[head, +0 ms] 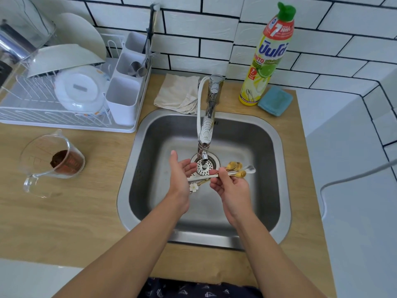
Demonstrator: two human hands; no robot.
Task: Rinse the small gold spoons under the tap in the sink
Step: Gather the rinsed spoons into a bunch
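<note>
Over the steel sink [266, 147], both hands meet just in front of the tap [207, 125]. My right hand [231, 188] pinches a bundle of small gold spoons [235, 166] by their handles; the bowls point right, and one silver spoon lies among them. A white flower ornament [193, 187] on one handle end sticks out to the left. My left hand [180, 175] is open, palm turned toward the handle ends, touching or nearly touching them. No water stream is visible from the spout. The round drain strainer [204, 166] lies under the spout.
A white dish rack [64, 100] with bowls and a cutlery holder stands at the left. A glass measuring jug [51, 162] with brown contents sits on the wooden counter. Behind the sink are a folded cloth [176, 91], a dish soap bottle [266, 57] and a blue sponge [276, 101].
</note>
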